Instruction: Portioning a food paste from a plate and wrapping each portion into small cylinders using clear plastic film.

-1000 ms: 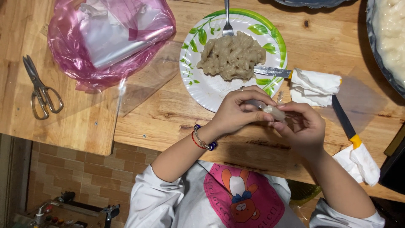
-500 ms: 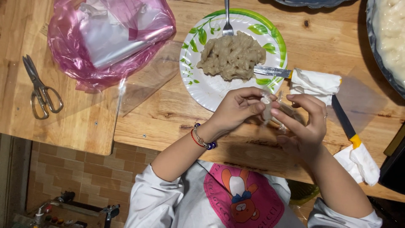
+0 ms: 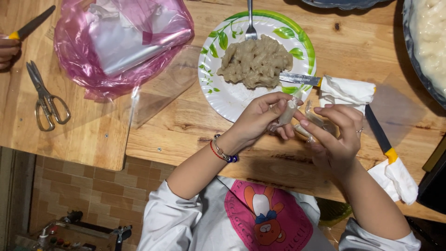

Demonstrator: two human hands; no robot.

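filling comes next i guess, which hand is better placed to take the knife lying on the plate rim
Right hand, probably: the knife has its wrapped handle just above it, while the left hand grips the roll.

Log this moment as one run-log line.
left hand: pinches small wrapped roll | right hand: holds clear wrapper beside it | plate: filling, fork | knife: on table

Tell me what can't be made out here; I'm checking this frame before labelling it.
Head view:
- Small wrapped roll: fingers of the left hand and right hand cover most of it.
- Fork: handle cut by the top edge.
- Dish of pale food: cut by the right edge.
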